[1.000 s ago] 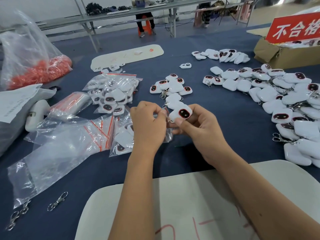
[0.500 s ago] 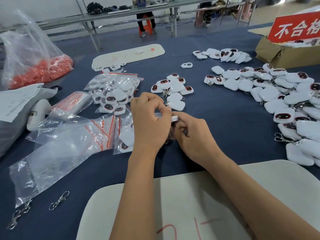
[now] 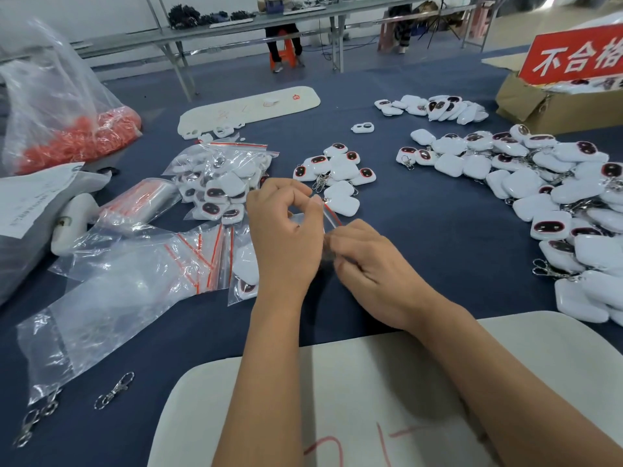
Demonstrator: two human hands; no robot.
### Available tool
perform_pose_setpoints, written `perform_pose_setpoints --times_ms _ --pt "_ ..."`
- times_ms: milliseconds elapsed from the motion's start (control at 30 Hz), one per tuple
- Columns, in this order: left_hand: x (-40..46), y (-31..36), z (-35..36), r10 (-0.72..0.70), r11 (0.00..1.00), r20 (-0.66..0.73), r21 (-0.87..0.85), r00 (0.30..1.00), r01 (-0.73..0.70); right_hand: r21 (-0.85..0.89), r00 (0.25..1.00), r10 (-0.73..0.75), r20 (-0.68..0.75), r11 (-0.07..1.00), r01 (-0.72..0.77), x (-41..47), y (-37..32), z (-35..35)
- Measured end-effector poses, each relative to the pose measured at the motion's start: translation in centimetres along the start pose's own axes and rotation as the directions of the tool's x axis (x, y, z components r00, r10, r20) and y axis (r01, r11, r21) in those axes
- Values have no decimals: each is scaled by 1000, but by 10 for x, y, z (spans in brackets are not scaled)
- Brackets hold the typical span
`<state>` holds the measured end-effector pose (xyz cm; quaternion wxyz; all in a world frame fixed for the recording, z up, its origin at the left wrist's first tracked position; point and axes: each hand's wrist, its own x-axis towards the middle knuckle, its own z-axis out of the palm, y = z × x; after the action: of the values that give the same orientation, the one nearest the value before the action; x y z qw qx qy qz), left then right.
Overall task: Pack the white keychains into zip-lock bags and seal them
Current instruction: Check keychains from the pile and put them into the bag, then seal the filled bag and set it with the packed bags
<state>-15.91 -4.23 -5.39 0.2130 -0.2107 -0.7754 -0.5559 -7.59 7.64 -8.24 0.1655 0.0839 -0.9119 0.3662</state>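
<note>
free: bare blue cloth [image 3: 421,230] right of hands | blocked: keychain pile [image 3: 556,197] far right, bags [image 3: 215,176] left

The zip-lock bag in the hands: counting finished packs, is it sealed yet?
Cannot tell. Both hands, left hand and right hand, pinch the zip-lock bag at its red strip, hiding the seal.

So a second ago the right hand [image 3: 371,261] has a white keychain pinched up in plain sight, dark face showing. Now that keychain is out of sight, gone behind the fingers and the small zip-lock bag [image 3: 328,219] both hands hold. The left hand [image 3: 286,230] pinches the bag's red-striped top edge, which now shows between the hands, and the right hand sits lower and closer to the table.
</note>
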Motion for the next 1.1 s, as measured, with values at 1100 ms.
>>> perform_pose_setpoints --times_ms 1100 --pt "-12 -9 -1 -253 766 770 -210 586 608 651 775 491 -398 746 -139 4 24 -21"
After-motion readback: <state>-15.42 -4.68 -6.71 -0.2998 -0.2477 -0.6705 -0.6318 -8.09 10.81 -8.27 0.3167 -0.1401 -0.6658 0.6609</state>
